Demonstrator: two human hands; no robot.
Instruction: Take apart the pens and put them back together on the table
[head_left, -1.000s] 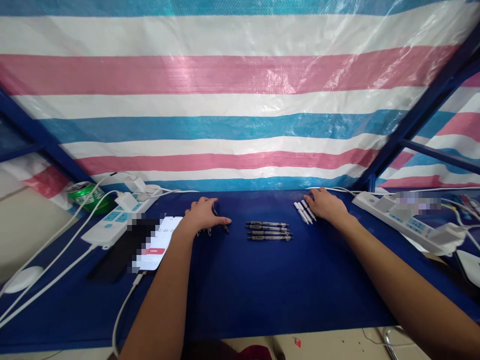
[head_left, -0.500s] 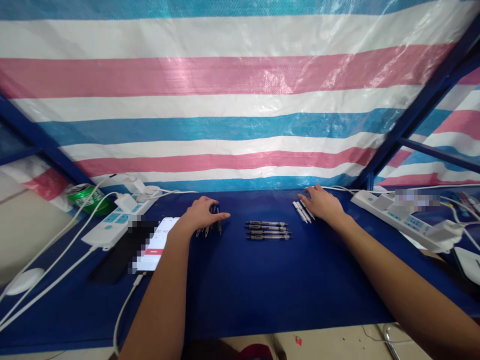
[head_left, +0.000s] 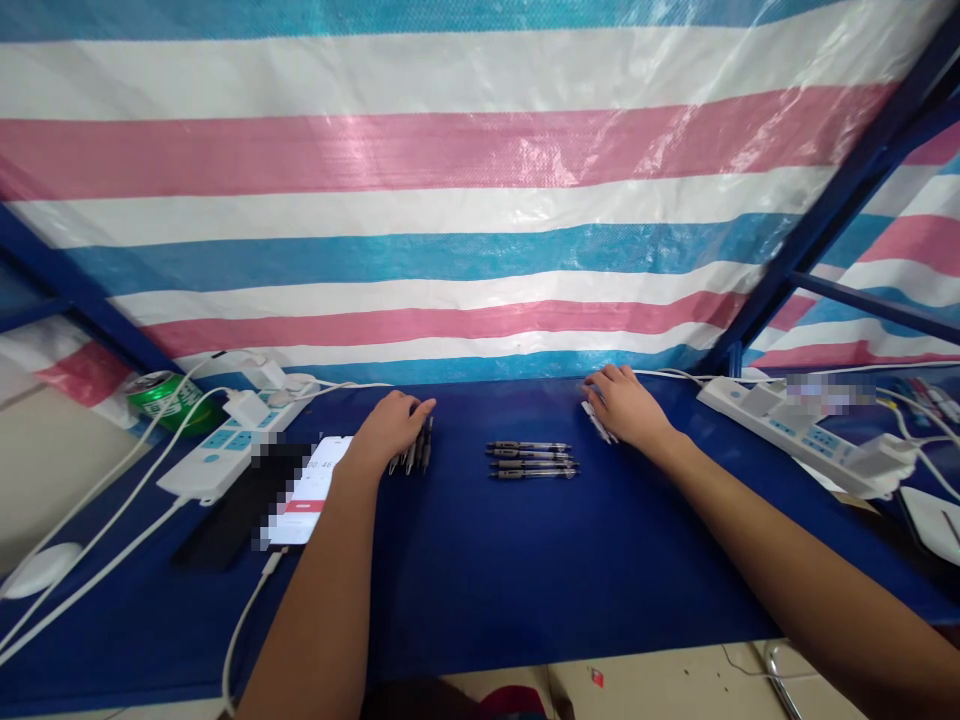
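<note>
My left hand (head_left: 390, 430) rests on the blue table cover (head_left: 570, 560), with its fingertips against a tight bunch of dark pen parts (head_left: 416, 450) just to its right. My right hand (head_left: 626, 408) lies over a few white pen parts (head_left: 598, 422), which mostly hide under the fingers and palm. Between my hands, several clear-barrelled pens with dark fittings (head_left: 532, 460) lie side by side, pointing left and right. Neither hand touches them.
A lit smartphone (head_left: 307, 490) and a black phone-like slab (head_left: 229, 515) lie left of my left forearm. Corded white power strips (head_left: 225, 450) (head_left: 780, 430) stand at both sides. A green can (head_left: 169, 398) lies at the back left. A striped tarpaulin (head_left: 450, 200) forms the backdrop.
My left hand has drawn back and turned, and the dark pen parts now sit closer together. My right hand has shifted left, covering more of the white pen parts.
</note>
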